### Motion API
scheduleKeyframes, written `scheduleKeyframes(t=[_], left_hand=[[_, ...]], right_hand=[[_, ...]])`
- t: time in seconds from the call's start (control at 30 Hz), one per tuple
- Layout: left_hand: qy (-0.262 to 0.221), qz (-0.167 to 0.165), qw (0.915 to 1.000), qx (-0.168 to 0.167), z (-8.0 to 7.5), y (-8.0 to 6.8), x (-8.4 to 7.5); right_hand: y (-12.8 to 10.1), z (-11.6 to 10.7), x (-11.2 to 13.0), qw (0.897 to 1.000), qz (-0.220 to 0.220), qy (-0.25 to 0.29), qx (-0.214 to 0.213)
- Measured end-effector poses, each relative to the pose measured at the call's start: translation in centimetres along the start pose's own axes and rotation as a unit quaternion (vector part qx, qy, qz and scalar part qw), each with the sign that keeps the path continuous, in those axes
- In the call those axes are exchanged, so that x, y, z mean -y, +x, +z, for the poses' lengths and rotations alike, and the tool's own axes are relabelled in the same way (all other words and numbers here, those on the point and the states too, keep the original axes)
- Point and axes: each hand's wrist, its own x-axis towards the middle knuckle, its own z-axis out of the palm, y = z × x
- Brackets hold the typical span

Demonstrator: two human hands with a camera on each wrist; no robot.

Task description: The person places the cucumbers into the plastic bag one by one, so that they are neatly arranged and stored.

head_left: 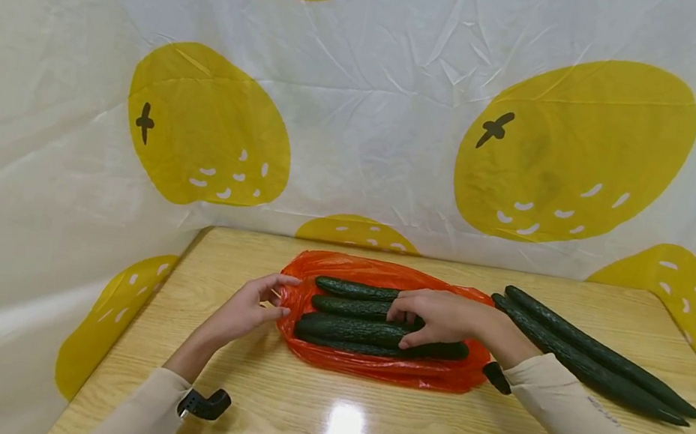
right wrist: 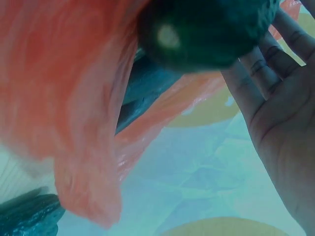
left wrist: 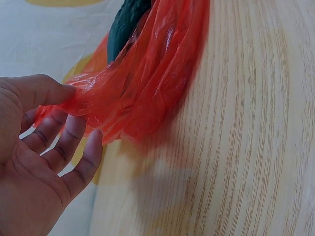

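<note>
- Pale wood-grain bench (head_left: pixel 355 431), glossy, with a glare patch near the front edge. White plastic sheeting (head_left: pixel 364 113) printed with big yellow fruit shapes hangs behind and to both sides.
- Orange plastic bag (head_left: pixel 366 362) lies mid-bench; several dark green cucumbers (head_left: pixel 347 308) lie side by side in it.
- Two more long cucumbers (head_left: pixel 599 355) lie bare on the bench, right of the bag, angled toward the right edge.
- Left hand (head_left: pixel 248 307) at the bag's left end, forearm in a beige sleeve. Thumb and fingertips (left wrist: pixel 91 142) pinch a fold of the orange film; the other fingers are loosely curved.
- Right hand (head_left: pixel 441 319) reaches in from the right, palm down, fingers curled over one cucumber (head_left: pixel 364 333) in the bag.
- Left wrist view alone shows the pinch and the bunched film lifted off the bench.
- Right wrist view shows that cucumber's rounded end (right wrist: pixel 206 34) against the fingers (right wrist: pixel 256 69), orange film draped beside it; blurred.
</note>
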Motion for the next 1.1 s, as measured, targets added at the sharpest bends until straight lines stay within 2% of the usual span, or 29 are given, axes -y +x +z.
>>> scheduleKeyframes(t=[0.4,0.83,1.1], left_hand=[[0.006,0.003,1.0000,0.000,-0.1,0.0,-0.1],[-0.001,-0.001,1.0000,0.000,0.0,0.0,0.1],[0.001,-0.002,1.0000,0.000,-0.2,-0.1,0.2]], right_hand=[[-2.7,-0.8,-1.4,0.998,-0.011,0.053,-0.028],[-5.7,-1.0,-2.0,0.996,-0.015,0.064,-0.061],[-7.8,-1.0,-2.8,0.994,-0.003,0.066,-0.084]])
